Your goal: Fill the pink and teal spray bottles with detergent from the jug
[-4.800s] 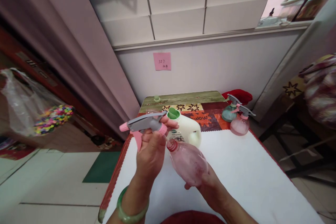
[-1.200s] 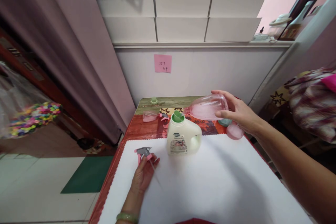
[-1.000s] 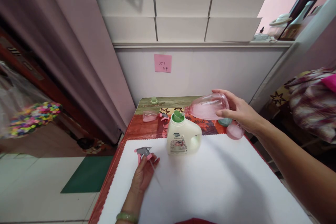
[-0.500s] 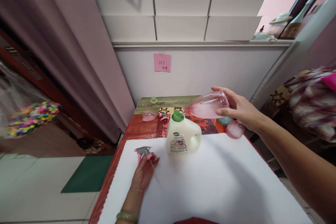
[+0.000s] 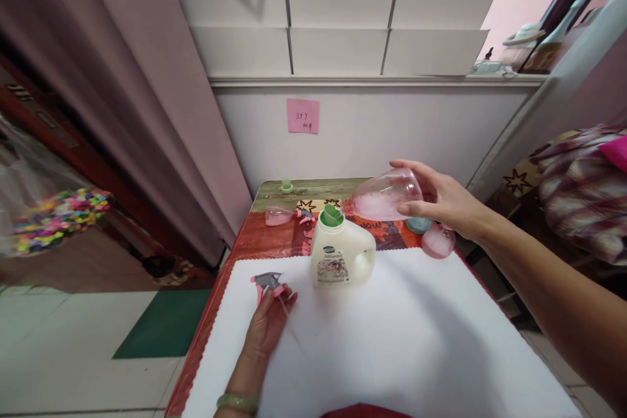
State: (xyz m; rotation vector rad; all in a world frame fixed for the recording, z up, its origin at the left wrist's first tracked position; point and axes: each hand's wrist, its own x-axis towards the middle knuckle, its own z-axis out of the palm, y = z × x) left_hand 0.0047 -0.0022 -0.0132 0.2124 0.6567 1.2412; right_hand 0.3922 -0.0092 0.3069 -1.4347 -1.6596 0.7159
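My right hand (image 5: 443, 201) grips a clear pink spray bottle (image 5: 385, 197) by its base, tilted nearly on its side with foamy liquid inside. The bottle's neck is at the green spout of a cream detergent jug (image 5: 343, 251), which stands upright on the white mat (image 5: 372, 339). In my left hand (image 5: 272, 317) is a grey and pink trigger sprayer head (image 5: 268, 282), its thin tube slanting down to the right. This hand is left of the jug, low over the mat.
Behind the jug, another pink bottle (image 5: 279, 215) with a sprayer lies on its side. A green cap (image 5: 287, 186) sits at the table's back left. On the right are a pink bottle (image 5: 437, 241) and a teal one (image 5: 419, 225). A white panel (image 5: 372, 124) rises behind the table.
My right hand has shifted the tilted bottle slightly left, bringing its neck closer over the jug's spout. My left hand and the sprayer head have hardly moved.
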